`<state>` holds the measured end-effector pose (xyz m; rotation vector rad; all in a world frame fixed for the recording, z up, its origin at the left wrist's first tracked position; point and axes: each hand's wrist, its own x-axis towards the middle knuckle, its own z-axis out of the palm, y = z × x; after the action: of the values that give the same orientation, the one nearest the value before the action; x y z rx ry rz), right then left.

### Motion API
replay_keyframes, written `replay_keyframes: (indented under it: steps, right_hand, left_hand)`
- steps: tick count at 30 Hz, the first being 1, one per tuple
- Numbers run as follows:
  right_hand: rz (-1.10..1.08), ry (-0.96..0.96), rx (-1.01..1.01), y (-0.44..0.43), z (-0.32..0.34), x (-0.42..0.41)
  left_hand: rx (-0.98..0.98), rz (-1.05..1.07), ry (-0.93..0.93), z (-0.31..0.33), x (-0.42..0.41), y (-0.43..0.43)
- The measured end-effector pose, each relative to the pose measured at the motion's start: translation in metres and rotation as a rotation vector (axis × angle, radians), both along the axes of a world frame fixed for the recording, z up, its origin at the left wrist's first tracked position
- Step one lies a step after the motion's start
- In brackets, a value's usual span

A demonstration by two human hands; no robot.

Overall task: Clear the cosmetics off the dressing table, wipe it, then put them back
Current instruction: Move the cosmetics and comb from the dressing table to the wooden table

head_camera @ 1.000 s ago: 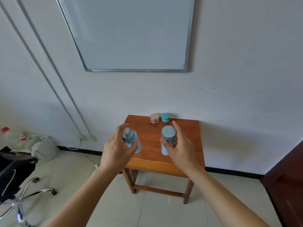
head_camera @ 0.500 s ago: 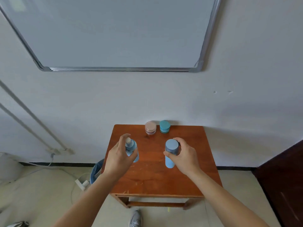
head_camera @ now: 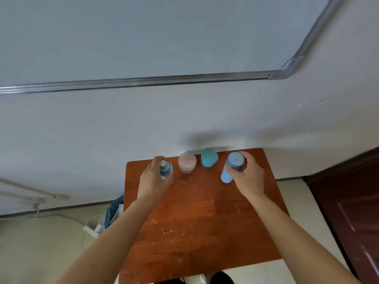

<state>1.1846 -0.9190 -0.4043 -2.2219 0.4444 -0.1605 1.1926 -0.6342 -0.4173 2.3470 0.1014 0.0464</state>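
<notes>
Both bottles have travelled from mid-table to the back edge since half a second ago, and you now stand over the scratched, reddish-brown wooden worktop (head_camera: 205, 222). Your left hand (head_camera: 152, 179) curls round the pale blue spray bottle with the white nozzle (head_camera: 165, 170), at the left end of the row. Your right hand (head_camera: 249, 177) grips the light blue bottle with the round grey-blue cap (head_camera: 232, 165) at the right end. Whether either base touches the wood cannot be told.

Between them, against the wall, stand the squat pink jar (head_camera: 187, 162) and the teal-lidded jar (head_camera: 208, 157), just beside each other.

This reads as the putting-back stage: two jars placed, two bottles about to be released. No cloth is in view, so the wiping cannot be confirmed.

Above hangs a metal-framed whiteboard (head_camera: 143, 37) on a pale wall. A dark wooden door (head_camera: 348, 201) sits at the right, with a blue bin (head_camera: 113, 210) and a white power strip (head_camera: 92, 228) on the tiled floor at the left.
</notes>
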Motion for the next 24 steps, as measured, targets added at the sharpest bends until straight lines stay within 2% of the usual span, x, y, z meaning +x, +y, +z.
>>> replay_keyframes:
  steps: [8,17,21,24]
  right_hand:
    - [0.049,0.009,0.021,-0.003,-0.023,0.049]
    - [0.094,-0.024,-0.022,-0.009,-0.034,0.061]
    - [0.188,0.059,-0.082,-0.015,-0.026,0.062]
    - [0.219,0.152,-0.197,-0.019,-0.006,0.062]
  left_hand:
    - [0.008,0.059,0.023,-0.013,0.043,-0.007]
    - [0.044,0.055,0.031,-0.019,0.051,-0.013]
    - [0.075,0.025,0.121,-0.004,0.052,-0.011]
    - [0.172,0.007,0.078,0.024,0.048,-0.008]
